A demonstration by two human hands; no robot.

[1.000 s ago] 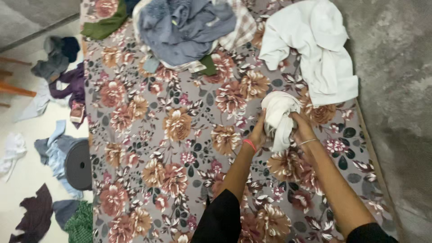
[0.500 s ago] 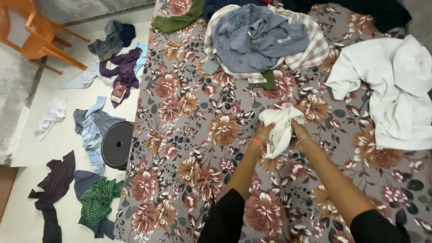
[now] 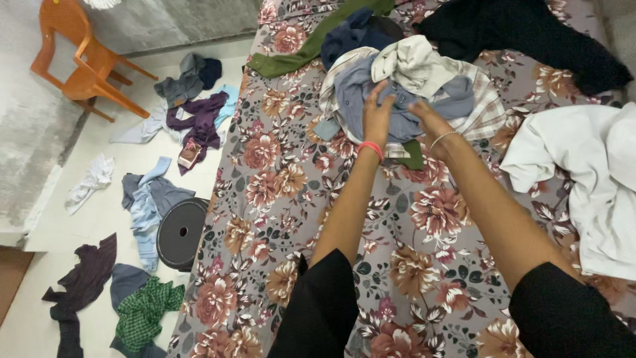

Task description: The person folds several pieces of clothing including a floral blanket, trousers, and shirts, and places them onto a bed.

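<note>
Both hands open at the clothes pile on the floral bed.

The left hand (image 3: 377,114), fingers spread wide and holding nothing, stands just before the grey-blue shirt (image 3: 371,99); the right hand (image 3: 427,118), also spread and empty, lies beside it, near the same shirt. A crumpled cream cloth (image 3: 414,66) sits on top of the pile just beyond the fingertips; whether either hand touches it cannot be made out from this angle. Under the shirt lies a checked shirt (image 3: 487,106). The pile rests on the flower-print bed cover (image 3: 285,185). A white garment (image 3: 583,166) lies to the right, a black garment (image 3: 523,30) beyond. On the floor to the left: scattered clothes (image 3: 149,199), a dark round stool (image 3: 180,232), an orange chair (image 3: 76,56).
</note>
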